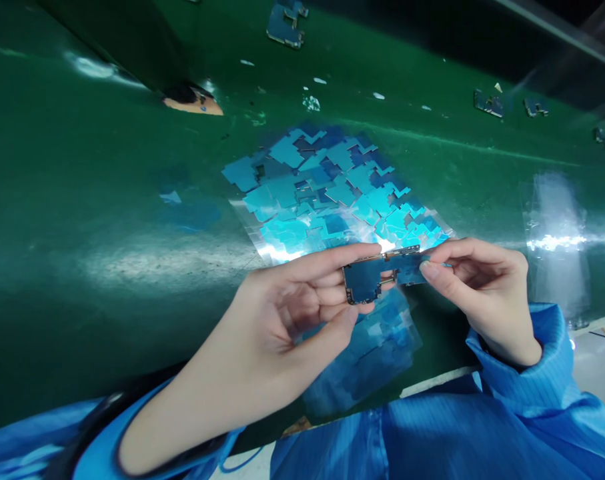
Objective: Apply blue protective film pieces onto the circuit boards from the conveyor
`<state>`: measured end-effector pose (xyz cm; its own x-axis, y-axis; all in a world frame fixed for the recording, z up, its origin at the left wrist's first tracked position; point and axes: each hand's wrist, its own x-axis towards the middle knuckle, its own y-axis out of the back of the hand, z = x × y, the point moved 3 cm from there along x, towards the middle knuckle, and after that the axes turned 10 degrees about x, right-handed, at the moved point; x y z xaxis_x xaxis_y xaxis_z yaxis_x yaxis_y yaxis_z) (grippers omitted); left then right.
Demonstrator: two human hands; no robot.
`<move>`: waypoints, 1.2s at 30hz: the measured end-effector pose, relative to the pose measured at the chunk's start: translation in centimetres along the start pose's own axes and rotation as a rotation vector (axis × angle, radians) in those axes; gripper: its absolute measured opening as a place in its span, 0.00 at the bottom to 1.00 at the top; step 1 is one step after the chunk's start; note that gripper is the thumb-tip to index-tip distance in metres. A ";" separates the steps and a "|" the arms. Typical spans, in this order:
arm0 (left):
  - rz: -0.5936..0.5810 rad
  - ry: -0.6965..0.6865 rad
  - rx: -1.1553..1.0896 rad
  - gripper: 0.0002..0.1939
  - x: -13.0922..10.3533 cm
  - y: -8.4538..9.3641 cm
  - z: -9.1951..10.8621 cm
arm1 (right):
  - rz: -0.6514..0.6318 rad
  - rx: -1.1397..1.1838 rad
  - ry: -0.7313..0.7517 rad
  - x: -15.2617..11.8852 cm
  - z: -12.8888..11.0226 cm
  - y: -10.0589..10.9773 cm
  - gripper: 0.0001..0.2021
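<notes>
A small dark circuit board (366,277) with a notched outline is held up in front of me. My left hand (302,307) grips its left end, index finger along the top edge and thumb at the lower corner. With thumb and index finger, my right hand (475,280) pinches at the board's right end; whether it has a bluish film there or the board itself, I cannot tell. Just beyond lies a clear sheet bearing many shiny blue cut film pieces (327,173). Beneath the hands is another blue film sheet (367,353), partly hidden by my left hand.
On the green work surface (107,200) another circuit board (286,25) lies at the far side, with two more boards (489,103) toward the right. A clear plastic sheet (557,233) lies right of my hands. A dark, tapering object (192,100) stands at upper left. White scraps are scattered behind.
</notes>
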<state>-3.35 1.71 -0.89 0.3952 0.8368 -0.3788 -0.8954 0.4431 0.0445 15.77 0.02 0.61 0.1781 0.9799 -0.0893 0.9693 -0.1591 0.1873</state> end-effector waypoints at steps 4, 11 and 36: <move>-0.018 0.012 -0.073 0.20 -0.1 0.0 0.2 | -0.003 0.007 0.014 0.0 0.0 -0.1 0.06; -0.015 -0.005 -0.107 0.20 -0.1 -0.2 0.3 | -0.009 0.019 0.020 0.0 -0.1 -0.2 0.06; 0.109 0.011 0.092 0.16 0.1 -0.1 -0.2 | -0.013 0.033 0.025 0.2 0.1 -0.4 0.05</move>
<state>-3.22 1.72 -1.12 0.2936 0.8785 -0.3767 -0.9104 0.3772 0.1702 15.42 0.24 0.38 0.1618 0.9845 -0.0675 0.9766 -0.1500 0.1539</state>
